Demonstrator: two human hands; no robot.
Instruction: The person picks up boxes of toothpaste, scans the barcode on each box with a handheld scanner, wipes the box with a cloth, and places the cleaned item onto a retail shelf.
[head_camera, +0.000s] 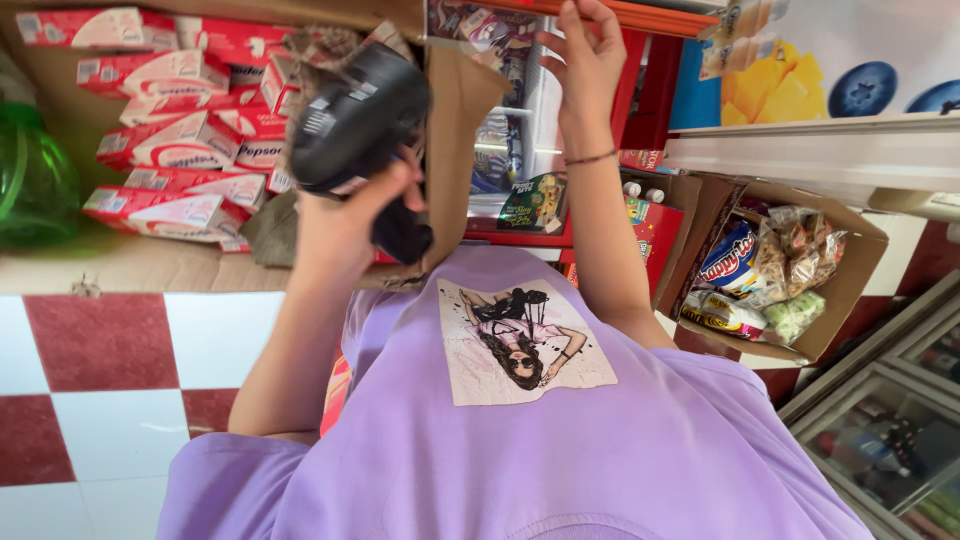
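Your left hand (345, 215) is clamped round the black handheld device (355, 120), held over the open carton of red boxes (170, 140), long axis tilted. Your right hand (585, 60), fingers loosely apart and holding nothing, reaches well right of that carton.

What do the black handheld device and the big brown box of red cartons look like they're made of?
The black handheld device in the left hand looks like hard moulded plastic, judging by its smooth, faintly glossy shell. The big brown box seems to be plain matte cardboard, with a bent flap and raw edges.
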